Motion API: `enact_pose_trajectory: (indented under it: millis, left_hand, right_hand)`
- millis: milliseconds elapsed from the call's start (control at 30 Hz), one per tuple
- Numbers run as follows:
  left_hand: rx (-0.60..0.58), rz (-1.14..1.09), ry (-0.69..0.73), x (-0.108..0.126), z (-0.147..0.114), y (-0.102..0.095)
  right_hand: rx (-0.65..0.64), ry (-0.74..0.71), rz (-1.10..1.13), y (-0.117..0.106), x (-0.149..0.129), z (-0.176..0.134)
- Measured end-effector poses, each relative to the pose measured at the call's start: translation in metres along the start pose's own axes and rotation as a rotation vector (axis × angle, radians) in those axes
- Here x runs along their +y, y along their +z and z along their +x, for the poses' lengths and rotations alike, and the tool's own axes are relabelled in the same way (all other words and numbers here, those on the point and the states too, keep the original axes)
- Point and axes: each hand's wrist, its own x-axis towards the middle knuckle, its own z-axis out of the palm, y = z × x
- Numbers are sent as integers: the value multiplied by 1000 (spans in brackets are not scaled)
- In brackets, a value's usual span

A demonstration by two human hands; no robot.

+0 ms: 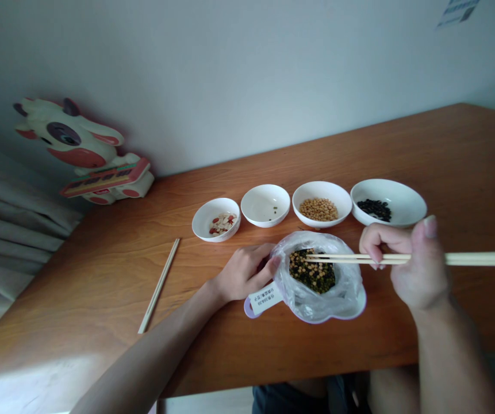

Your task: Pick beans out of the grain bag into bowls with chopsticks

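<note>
My right hand [415, 264] is closed around a pair of light wooden chopsticks [480, 259]. Their tips reach into a mix of yellow and dark green beans [311, 273]. The beans lie in a clear plastic bag [346, 287] that lines a pale lilac container [361, 307] with a labelled handle [264, 299]. My left hand [247, 267] pinches the left rim of the bag between thumb and fingers. Whether a bean sits between the chopstick tips is too small to tell.
Behind the bag stand white bowls: one with red and white pieces [216, 234], one with a few green bits [259, 198], one with yellow beans [322, 187], one with black beans [406, 201]. Another chopstick pair [160, 284] lies left. A cow toy [96, 149] stands by the wall.
</note>
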Motion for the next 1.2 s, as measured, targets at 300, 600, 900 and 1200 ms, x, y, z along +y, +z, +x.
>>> enact_pose_trajectory:
  millis: [300, 600, 900, 1200]
  left_hand:
    - [7, -6, 16, 0, 0, 0]
    - [8, -11, 20, 0, 0, 0]
    - [8, 16, 13, 0, 0, 0]
    - [5, -6, 7, 0, 0, 1]
  right_hand:
    - [79, 34, -37, -1, 2, -2]
    - [82, -3, 28, 2, -9, -1]
    - [-12, 39, 35, 5, -6, -1]
    - [20, 44, 14, 2, 0, -3]
